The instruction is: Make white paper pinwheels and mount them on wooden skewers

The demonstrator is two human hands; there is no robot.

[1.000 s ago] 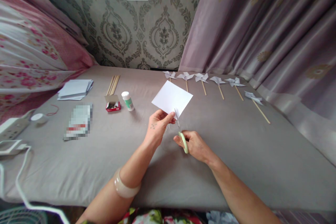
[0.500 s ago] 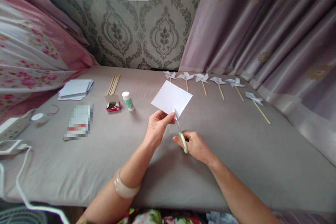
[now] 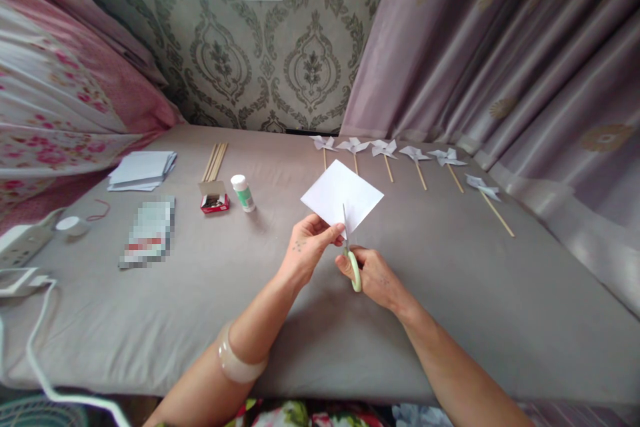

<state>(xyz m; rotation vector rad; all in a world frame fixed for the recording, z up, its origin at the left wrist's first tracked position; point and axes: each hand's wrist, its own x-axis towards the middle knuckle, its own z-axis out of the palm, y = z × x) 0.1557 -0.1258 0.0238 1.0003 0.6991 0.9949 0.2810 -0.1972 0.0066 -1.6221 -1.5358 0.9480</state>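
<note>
Both hands have shifted since the earlier frame: the left hand [image 3: 310, 247] has slid a little to the right with the sheet of paper [image 3: 343, 190], which has turned so that one corner points back at the person, while the right hand [image 3: 373, 275] has barely moved. In the head view, the left hand pinches the sheet near that close corner, thumb on top and fingers beneath. The right hand grips the scissors [image 3: 357, 273] by their pale green handle, and a blade lies over the paper just beside the left thumb; how far any cut runs is too fine to tell. The sheet is held above the middle of the grey cloth [image 3: 475, 320]. Beyond it and to the right lie six paper pinwheels [image 3: 384, 148] on wooden sticks, five along the far side and the sixth nearer, at the right end. Left of the sheet stands a white and green glue tube [image 3: 243, 195], beside a small open red box [image 3: 216, 209] with dark bits inside. Bare sticks [image 3: 216, 161] lie just behind the box. Farther left are a stack of paper [image 3: 140, 169], a blurred packet [image 3: 149, 233] and a white power strip [image 3: 25, 243].
</note>
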